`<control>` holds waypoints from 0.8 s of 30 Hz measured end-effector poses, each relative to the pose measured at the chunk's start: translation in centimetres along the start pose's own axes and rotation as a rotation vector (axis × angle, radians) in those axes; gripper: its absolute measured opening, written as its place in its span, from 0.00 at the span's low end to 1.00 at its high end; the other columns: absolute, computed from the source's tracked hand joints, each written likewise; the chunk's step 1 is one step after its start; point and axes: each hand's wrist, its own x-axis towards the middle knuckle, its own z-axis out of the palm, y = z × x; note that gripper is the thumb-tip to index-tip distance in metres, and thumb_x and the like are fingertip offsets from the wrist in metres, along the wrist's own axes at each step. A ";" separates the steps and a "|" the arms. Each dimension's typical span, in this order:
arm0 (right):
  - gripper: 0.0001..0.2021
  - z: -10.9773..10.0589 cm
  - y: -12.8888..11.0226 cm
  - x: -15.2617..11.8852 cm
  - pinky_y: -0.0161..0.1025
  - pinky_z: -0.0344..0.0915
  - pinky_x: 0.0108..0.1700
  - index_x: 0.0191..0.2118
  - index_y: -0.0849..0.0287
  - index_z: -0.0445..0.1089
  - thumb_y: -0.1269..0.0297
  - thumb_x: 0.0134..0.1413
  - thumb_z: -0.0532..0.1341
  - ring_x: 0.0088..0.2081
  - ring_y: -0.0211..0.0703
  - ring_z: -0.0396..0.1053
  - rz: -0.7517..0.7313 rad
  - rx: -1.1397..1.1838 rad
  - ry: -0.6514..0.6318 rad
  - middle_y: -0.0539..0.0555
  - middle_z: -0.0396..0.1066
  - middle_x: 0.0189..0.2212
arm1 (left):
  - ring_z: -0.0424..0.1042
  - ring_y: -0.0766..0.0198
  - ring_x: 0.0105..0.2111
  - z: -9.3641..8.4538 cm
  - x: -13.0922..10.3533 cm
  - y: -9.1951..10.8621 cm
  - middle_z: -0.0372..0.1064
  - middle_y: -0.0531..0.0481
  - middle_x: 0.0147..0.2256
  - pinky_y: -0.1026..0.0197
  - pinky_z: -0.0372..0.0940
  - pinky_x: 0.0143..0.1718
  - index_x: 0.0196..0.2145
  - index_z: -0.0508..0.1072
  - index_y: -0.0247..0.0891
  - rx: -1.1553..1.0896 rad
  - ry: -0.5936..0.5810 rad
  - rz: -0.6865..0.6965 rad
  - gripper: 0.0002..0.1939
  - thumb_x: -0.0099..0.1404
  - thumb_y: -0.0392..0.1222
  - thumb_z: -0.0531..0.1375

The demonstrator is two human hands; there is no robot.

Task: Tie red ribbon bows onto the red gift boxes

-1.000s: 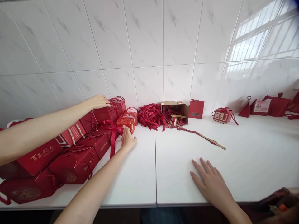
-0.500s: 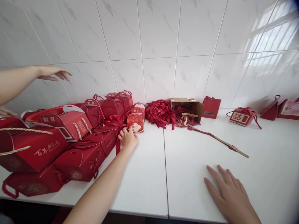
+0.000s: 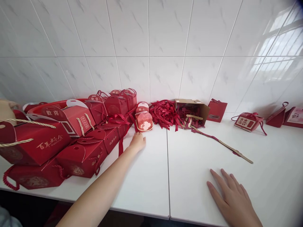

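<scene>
My left hand (image 3: 138, 142) is on the white table just in front of a small red-and-pink gift box (image 3: 145, 122) with a pale flower-like shape. Its fingers are curled in and nothing shows in them; whether the knuckles touch the box cannot be made out. Behind that box stands a red carton (image 3: 142, 107) with a rounded, lettered top. Palm down with fingers spread, my right hand (image 3: 233, 195) lies at the lower right, holding nothing. The nearest thing to it is a long thin gold-and-red strip (image 3: 228, 145).
Stacked red gift boxes (image 3: 81, 157) with cord handles crowd the left. A heap of red ribbon (image 3: 165, 113) lies beside an open cardboard box (image 3: 205, 112) of strips. A red bag (image 3: 216, 110) and a tagged box (image 3: 249, 122) stand right. Another person's arm (image 3: 8, 110) shows far left.
My left hand has come off the front of the small gift box and lower, its fingers curling in. The other person's hand has left the wall area. My right hand stays put.
</scene>
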 end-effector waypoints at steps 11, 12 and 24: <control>0.26 0.2 0.2 -0.1 0.59 0.51 0.58 0.58 0.51 0.61 0.48 0.57 0.46 0.63 0.62 0.45 0.009 0.078 0.008 0.57 0.53 0.61 | 0.70 0.57 0.47 0.1 -6.2 8.0 0.71 0.47 0.46 0.58 0.63 0.48 0.44 0.71 0.41 -0.178 -0.227 0.540 0.13 0.61 0.40 0.54; 0.25 0.4 0.4 -0.1 0.60 0.50 0.58 0.58 0.52 0.60 0.50 0.58 0.46 0.63 0.61 0.45 0.009 0.113 0.016 0.57 0.54 0.61 | 0.69 0.59 0.48 0.2 -7.2 8.7 0.71 0.49 0.48 0.60 0.62 0.50 0.45 0.70 0.43 -0.202 -0.257 0.612 0.14 0.60 0.41 0.55; 0.34 -4.0 -4.3 0.2 0.47 0.51 0.62 0.64 0.45 0.43 0.77 0.52 0.47 0.64 0.46 0.42 -0.499 0.715 -0.172 0.50 0.43 0.64 | 0.71 0.63 0.31 1.5 -10.2 10.1 0.73 0.47 0.29 0.65 0.67 0.35 0.35 0.72 0.36 -0.544 -0.132 1.337 0.09 0.61 0.36 0.52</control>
